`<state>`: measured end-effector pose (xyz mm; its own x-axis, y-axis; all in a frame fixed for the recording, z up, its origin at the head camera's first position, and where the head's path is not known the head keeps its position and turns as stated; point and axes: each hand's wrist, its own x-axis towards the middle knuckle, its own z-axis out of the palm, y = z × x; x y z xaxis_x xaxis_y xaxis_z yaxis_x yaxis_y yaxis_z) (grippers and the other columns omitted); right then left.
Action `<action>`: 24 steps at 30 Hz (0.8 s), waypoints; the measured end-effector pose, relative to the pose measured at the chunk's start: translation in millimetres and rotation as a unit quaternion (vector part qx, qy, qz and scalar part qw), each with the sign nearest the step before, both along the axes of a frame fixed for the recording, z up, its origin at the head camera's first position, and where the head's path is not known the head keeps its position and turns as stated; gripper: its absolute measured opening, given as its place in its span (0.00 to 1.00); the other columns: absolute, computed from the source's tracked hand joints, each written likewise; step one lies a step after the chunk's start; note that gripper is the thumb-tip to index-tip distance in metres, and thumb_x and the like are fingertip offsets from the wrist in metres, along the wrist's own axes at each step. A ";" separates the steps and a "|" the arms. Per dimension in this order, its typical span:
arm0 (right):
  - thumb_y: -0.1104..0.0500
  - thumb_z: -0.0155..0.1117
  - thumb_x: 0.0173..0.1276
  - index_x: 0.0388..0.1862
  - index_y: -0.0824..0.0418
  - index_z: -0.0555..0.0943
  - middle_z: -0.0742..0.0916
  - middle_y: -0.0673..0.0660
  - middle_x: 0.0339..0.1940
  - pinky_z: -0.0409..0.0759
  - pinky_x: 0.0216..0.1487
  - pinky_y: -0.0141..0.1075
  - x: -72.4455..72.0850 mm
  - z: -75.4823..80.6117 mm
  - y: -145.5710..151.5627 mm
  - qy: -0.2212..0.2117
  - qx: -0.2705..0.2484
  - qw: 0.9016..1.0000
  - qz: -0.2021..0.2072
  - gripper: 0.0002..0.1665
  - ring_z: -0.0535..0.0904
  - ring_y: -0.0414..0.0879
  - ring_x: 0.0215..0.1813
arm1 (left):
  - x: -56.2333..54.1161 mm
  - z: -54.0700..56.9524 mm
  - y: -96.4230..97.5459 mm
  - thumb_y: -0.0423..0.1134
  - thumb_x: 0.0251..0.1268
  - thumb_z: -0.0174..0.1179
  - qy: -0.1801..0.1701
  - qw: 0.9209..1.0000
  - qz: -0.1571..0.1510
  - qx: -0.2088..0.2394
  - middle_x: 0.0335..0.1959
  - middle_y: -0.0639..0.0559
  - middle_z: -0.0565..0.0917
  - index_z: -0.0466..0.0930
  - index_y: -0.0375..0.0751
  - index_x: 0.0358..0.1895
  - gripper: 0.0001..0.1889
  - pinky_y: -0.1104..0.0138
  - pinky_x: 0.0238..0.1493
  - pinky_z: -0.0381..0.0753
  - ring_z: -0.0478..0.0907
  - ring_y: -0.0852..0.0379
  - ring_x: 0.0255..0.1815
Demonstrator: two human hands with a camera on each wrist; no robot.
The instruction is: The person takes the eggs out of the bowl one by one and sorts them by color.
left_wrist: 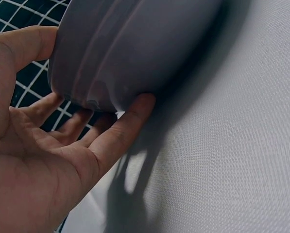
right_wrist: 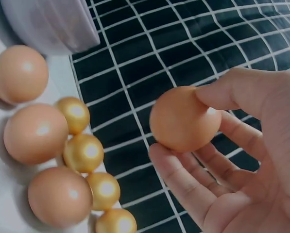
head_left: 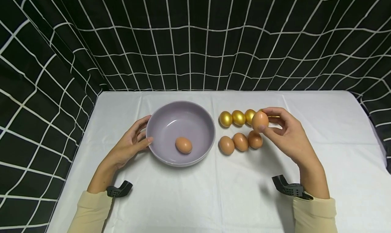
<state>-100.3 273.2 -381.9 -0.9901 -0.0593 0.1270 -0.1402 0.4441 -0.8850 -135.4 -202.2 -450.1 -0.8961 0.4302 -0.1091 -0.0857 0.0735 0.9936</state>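
Pinched between the thumb and fingers of my right hand [head_left: 285, 132] is a brown egg [head_left: 260, 121], lifted above the table. In the right wrist view the same egg [right_wrist: 183, 119] shows clear of the other eggs. My left hand [head_left: 129, 144] holds the left side of a purple-grey bowl [head_left: 180, 112], thumb at the rim and fingers along the outer wall. The left wrist view shows those fingertips against the bowl [left_wrist: 130, 48]. One brown egg [head_left: 183, 145] lies inside the bowl, on its floor.
Right of the bowl, three brown eggs [head_left: 240, 142] stand in a row. Behind them runs a row of several golden eggs [head_left: 238, 118], partly hidden by the held egg. A white cloth [head_left: 183, 199] covers the table; a dark gridded curtain [head_left: 198, 39] hangs behind.
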 end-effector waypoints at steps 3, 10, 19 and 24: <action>0.61 0.72 0.73 0.68 0.57 0.78 0.82 0.44 0.63 0.84 0.51 0.20 0.8 0.0 5.1 -0.004 0.037 0.999 -0.007 0.26 0.81 0.33 0.59 | 0.3 1.1 0.3 0.30 0.76 0.61 0.000 1.000 -0.001 0.000 0.84 0.43 0.59 0.50 0.49 0.86 0.42 0.69 0.56 0.87 0.71 0.60 0.74; 0.60 0.72 0.72 0.68 0.59 0.79 0.81 0.57 0.66 0.80 0.48 0.15 1.5 -6.2 18.7 -0.014 0.107 0.994 -0.029 0.27 0.77 0.27 0.55 | 0.4 2.2 0.5 0.30 0.76 0.60 0.000 1.000 -0.001 0.000 0.85 0.42 0.58 0.49 0.49 0.87 0.42 0.69 0.55 0.87 0.72 0.60 0.74; 0.61 0.73 0.71 0.67 0.63 0.79 0.83 0.65 0.63 0.80 0.47 0.15 3.7 -20.4 30.7 -0.010 0.143 0.989 -0.027 0.27 0.74 0.21 0.52 | -1.3 1.7 1.1 0.31 0.76 0.60 -0.001 1.000 -0.003 -0.002 0.84 0.42 0.58 0.49 0.49 0.86 0.42 0.69 0.56 0.87 0.71 0.60 0.74; 0.62 0.73 0.69 0.65 0.64 0.80 0.84 0.67 0.62 0.78 0.46 0.13 1.5 -26.5 33.8 -0.001 0.172 0.985 -0.024 0.26 0.73 0.21 0.51 | 0.8 1.6 -0.6 0.31 0.76 0.61 -0.003 1.000 0.002 -0.002 0.85 0.43 0.59 0.50 0.50 0.86 0.42 0.69 0.56 0.86 0.71 0.59 0.75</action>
